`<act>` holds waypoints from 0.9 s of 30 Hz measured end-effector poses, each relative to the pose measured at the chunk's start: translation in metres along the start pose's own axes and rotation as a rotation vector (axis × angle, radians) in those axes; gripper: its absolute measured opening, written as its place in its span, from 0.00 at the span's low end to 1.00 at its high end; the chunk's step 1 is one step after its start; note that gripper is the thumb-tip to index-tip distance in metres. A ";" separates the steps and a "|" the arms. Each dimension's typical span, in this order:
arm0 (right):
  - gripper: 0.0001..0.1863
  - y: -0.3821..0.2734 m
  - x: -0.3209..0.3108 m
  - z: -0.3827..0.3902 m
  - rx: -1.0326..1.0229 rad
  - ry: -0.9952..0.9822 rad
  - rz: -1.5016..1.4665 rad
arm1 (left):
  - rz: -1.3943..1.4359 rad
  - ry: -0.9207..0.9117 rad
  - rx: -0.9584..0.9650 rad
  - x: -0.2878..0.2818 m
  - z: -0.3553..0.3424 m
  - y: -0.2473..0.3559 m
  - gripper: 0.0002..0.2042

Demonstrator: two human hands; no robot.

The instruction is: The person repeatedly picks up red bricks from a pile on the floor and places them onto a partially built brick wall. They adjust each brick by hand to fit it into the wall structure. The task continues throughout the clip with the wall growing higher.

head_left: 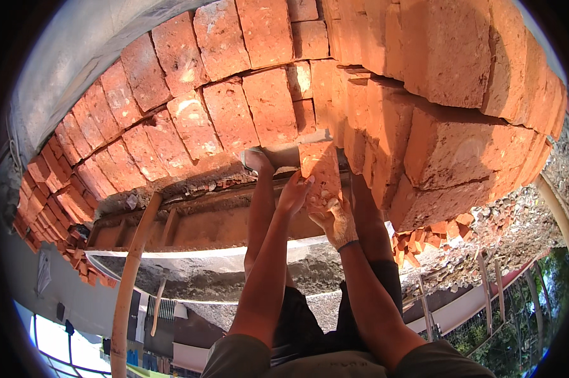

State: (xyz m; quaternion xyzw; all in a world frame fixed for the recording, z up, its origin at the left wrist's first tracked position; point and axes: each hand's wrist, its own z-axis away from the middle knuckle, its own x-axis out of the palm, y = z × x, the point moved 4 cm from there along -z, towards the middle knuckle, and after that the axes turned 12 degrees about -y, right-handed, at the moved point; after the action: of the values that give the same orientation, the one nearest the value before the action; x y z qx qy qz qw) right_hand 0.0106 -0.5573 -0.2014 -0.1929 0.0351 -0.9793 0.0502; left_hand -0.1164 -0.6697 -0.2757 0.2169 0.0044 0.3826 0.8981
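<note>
A single red brick (320, 167), its face speckled and rough, is held between both hands in front of my legs. My left hand (295, 191), bare, grips its lower left edge. My right hand (335, 222), in a pale orange work glove, has its fingers on the lower end of the same brick. Rows of stacked red bricks (231, 112) lie just beyond, and a taller stack of bricks (445, 154) rises close on the right of the held brick. My left foot (255, 161), in a sandal, stands beside the stack.
A bamboo pole (133, 271) crosses at the left, and another pole (558, 214) stands at the right edge. Below the bricks is a wooden trough-like form (199, 223). Broken brick pieces (423, 246) and rubble lie at the lower right. A grey concrete surface (57, 69) borders the upper left.
</note>
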 end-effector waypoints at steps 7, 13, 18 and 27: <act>0.25 -0.027 -0.004 0.009 0.060 0.383 0.831 | -1.104 0.553 0.397 -0.094 -0.004 0.171 0.44; 0.34 -0.016 -0.042 0.001 -0.004 0.485 1.243 | -1.458 0.373 0.278 -0.135 -0.057 0.213 0.65; 0.34 -0.017 -0.056 0.003 -0.061 0.422 1.283 | -1.448 0.394 0.101 -0.124 -0.068 0.218 0.70; 0.30 -0.011 -0.074 -0.013 0.048 0.276 0.778 | -1.572 0.405 0.000 -0.107 -0.060 0.208 0.66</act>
State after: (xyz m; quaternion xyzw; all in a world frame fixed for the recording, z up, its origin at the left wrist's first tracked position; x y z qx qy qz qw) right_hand 0.0729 -0.5378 -0.2397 -0.0309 0.0891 -0.9045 0.4159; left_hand -0.3454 -0.5929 -0.2654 0.0770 0.3178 -0.3283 0.8862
